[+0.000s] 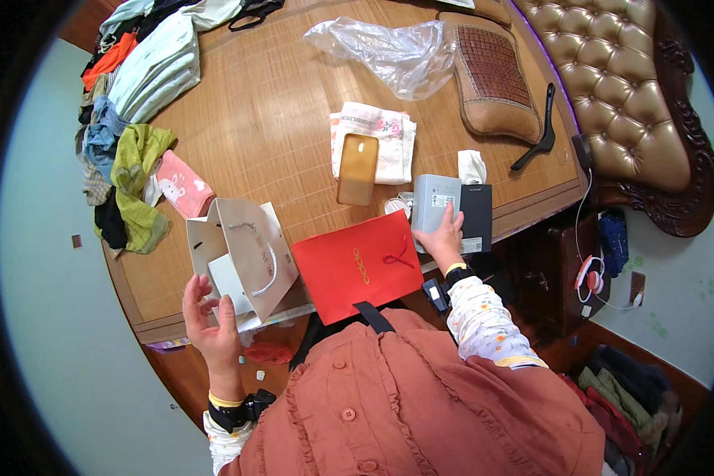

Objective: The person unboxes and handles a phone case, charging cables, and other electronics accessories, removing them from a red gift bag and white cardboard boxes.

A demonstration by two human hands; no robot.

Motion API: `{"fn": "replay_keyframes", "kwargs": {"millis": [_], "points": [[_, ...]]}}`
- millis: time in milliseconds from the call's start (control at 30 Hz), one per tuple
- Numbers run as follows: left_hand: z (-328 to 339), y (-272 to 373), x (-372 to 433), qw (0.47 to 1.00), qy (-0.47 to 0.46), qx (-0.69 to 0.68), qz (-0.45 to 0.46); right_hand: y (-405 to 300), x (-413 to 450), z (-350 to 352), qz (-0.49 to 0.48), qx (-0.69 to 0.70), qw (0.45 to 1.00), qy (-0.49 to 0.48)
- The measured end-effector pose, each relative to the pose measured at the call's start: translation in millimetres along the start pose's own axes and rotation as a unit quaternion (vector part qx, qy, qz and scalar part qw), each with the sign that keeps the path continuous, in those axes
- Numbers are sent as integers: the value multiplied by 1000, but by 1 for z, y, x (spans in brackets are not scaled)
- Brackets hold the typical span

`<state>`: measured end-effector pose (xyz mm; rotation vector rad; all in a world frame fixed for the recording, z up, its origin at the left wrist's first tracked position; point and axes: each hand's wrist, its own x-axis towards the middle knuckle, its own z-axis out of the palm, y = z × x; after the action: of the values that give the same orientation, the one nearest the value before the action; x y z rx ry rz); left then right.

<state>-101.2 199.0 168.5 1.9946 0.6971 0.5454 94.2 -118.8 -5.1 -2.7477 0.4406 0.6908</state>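
My right hand (443, 238) rests on a grey-blue box (433, 193), fingers on its labelled top and thumb at its left edge. That box lies against a dark box (477, 217). My left hand (211, 315) is raised with spread fingers beside an upright beige paper bag (262, 256) with a rope handle; a white box (229, 282) is inside it. Between my hands a red paper bag (357, 265) lies flat at the bed's near edge. Farther in, an amber phone case (357, 169) lies on a folded white towel (395, 143). A white coiled cable (397, 205) sits beside the grey-blue box.
A clear plastic bag (392, 53), a woven pillow (497, 77) and a black hanger-like piece (541, 140) lie on the bed mat. Clothes (137, 178) and a pink towel (184, 184) are at left. Headphones (590, 279) hang at right by a dark cabinet (541, 279).
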Motion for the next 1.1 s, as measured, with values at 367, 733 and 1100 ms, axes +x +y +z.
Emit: {"fn": "replay_keyframes", "kwargs": {"millis": [367,733,1100], "points": [[25,14,8,998,-32,-49,-3,46,26,-76,-121,588,766,-230],[58,61,33,958,-185,45,216,-6,-57,-87,-39,665,555,-498],[33,9,9,841,-193,-404,-302,-88,-149,-109,-124,518,626,-569]]}}
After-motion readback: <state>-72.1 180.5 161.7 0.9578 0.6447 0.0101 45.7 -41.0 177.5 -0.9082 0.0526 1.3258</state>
